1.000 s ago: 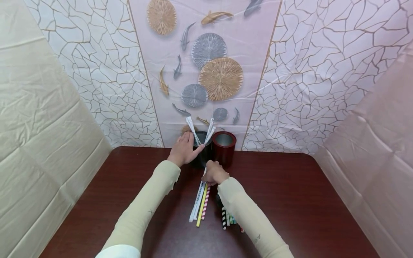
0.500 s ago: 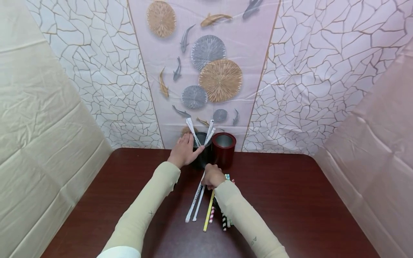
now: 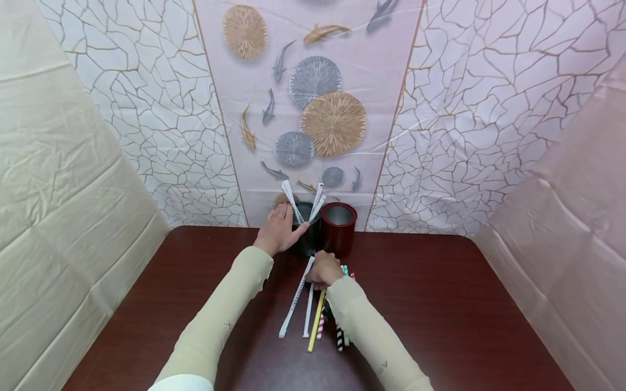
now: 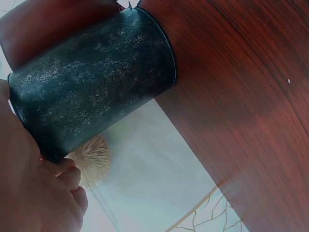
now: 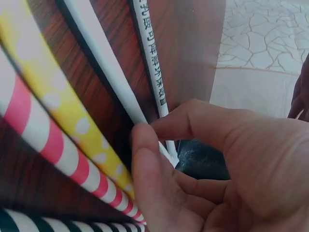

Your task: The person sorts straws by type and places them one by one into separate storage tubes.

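In the head view my left hand [image 3: 280,231] holds the rim of a black can [image 3: 307,243], thumb along the front, fingers on the left side. Several white paper-wrapped straws [image 3: 288,194] stand in that can. My right hand [image 3: 324,270] is just in front of it. In the right wrist view its thumb and index finger pinch a white straw [image 5: 101,53] near one end. Another white straw [image 5: 150,53] with printed characters lies beyond it. Beside the held one lie a yellow dotted straw [image 5: 63,92] and a pink-striped straw [image 5: 53,140].
A dark red can [image 3: 338,231] stands right of the black one. Black-striped straws [image 3: 339,339] and other coloured straws [image 3: 345,269] lie partly hidden under the right forearm. The brown table [image 3: 430,304] ends at a patterned backdrop.
The right hand has shifted slightly right and back toward the forearm side. The white straws have spread apart, and the yellow and pink-striped straws lie further right. The left hand stays on the can.
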Tool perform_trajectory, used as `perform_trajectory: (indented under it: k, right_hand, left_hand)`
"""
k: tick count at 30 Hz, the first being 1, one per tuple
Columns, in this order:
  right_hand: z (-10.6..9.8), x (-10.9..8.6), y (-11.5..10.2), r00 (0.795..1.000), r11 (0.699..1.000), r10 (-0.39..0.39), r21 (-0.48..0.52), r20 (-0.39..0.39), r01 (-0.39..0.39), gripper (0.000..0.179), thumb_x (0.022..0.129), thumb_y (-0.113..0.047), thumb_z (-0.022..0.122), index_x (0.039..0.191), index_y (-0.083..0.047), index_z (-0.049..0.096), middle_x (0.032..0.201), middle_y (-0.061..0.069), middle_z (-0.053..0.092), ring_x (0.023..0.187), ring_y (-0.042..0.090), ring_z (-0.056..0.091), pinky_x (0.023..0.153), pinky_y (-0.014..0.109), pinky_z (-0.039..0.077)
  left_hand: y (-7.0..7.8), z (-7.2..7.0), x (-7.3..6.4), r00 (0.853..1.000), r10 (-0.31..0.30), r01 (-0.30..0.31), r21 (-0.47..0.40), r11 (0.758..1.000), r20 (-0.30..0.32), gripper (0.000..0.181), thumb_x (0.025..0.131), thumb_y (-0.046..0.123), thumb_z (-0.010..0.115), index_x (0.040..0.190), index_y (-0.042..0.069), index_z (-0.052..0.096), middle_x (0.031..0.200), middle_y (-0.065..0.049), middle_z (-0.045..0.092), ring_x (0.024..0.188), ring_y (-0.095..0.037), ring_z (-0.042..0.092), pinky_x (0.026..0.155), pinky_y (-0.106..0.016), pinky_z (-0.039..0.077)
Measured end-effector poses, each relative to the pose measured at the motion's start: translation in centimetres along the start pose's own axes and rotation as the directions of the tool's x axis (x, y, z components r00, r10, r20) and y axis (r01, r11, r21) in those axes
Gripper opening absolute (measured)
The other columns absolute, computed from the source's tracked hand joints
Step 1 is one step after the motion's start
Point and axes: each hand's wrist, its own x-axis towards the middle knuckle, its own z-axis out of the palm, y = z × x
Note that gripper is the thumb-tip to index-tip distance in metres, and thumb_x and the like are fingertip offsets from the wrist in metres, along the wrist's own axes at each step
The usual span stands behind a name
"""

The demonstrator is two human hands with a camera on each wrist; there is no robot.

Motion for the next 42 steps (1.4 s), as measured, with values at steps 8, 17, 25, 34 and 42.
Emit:
perform_trajectory:
  k: [8, 17, 25, 34, 42]
  right_hand:
    - [-1.4, -0.4, 0.5, 1.0, 0.998, 0.0, 0.062, 0.023, -0.002, 0.024, 0.084, -0.015, 0.087, 0.083, 0.001, 0.069, 0.065, 0.014, 0.07, 0.052, 0.022, 0.072, 0.051, 0.033, 0.061]
    - [-3.5, -1.8, 0.2, 0.999, 0.998, -0.032, 0.056, 0.024, 0.031, 0.023, 0.086, -0.014, 0.085, 0.087, 0.002, 0.068, 0.068, 0.015, 0.073, 0.065, 0.026, 0.078, 0.07, 0.042, 0.066]
    - [-6.4, -3.8, -1.1, 0.994, 0.995, -0.103, -0.014, 0.031, 0.103, 0.026, 0.09, -0.018, 0.084, 0.097, 0.001, 0.067, 0.074, 0.016, 0.074, 0.074, 0.031, 0.08, 0.072, 0.041, 0.066]
    - [-9.8, -6.1, -2.9, 0.98, 0.969, -0.2, -0.148, 0.009, 0.199, 0.026, 0.094, -0.027, 0.08, 0.093, -0.003, 0.071, 0.077, 0.014, 0.079, 0.064, 0.022, 0.075, 0.064, 0.033, 0.061]
    - [-13.5, -7.7, -4.8, 0.957, 0.933, -0.284, -0.245, -0.05, 0.264, 0.028, 0.096, -0.028, 0.077, 0.077, -0.006, 0.075, 0.072, 0.01, 0.078, 0.058, 0.018, 0.071, 0.058, 0.026, 0.051]
  left_hand:
    - [0.1, 0.0, -0.2, 0.999, 0.016, -0.016, -0.001, 1.0, -0.029, 0.089, 0.109, 0.062, 0.035, 0.163, -0.008, 0.022, 0.172, -0.028, 0.026, 0.163, -0.037, 0.023, 0.133, -0.048, 0.021]
    - [0.2, 0.0, -0.3, 0.999, 0.008, -0.008, 0.005, 1.0, -0.031, 0.09, 0.109, 0.063, 0.035, 0.164, -0.008, 0.022, 0.172, -0.027, 0.026, 0.163, -0.037, 0.023, 0.133, -0.048, 0.021]
    - [-0.1, 0.2, -0.2, 0.999, 0.005, -0.005, 0.001, 1.0, -0.041, 0.09, 0.109, 0.062, 0.035, 0.164, -0.008, 0.023, 0.172, -0.027, 0.027, 0.163, -0.038, 0.024, 0.133, -0.047, 0.022]
    - [-0.1, 0.0, -0.2, 1.0, -0.009, 0.009, -0.016, 1.0, -0.015, 0.091, 0.109, 0.064, 0.033, 0.165, -0.006, 0.021, 0.174, -0.025, 0.023, 0.164, -0.037, 0.021, 0.134, -0.047, 0.019]
    - [0.1, 0.0, -0.2, 1.0, -0.017, 0.016, -0.032, 0.999, -0.012, 0.091, 0.109, 0.064, 0.033, 0.165, -0.006, 0.019, 0.174, -0.025, 0.021, 0.164, -0.037, 0.019, 0.134, -0.047, 0.018]
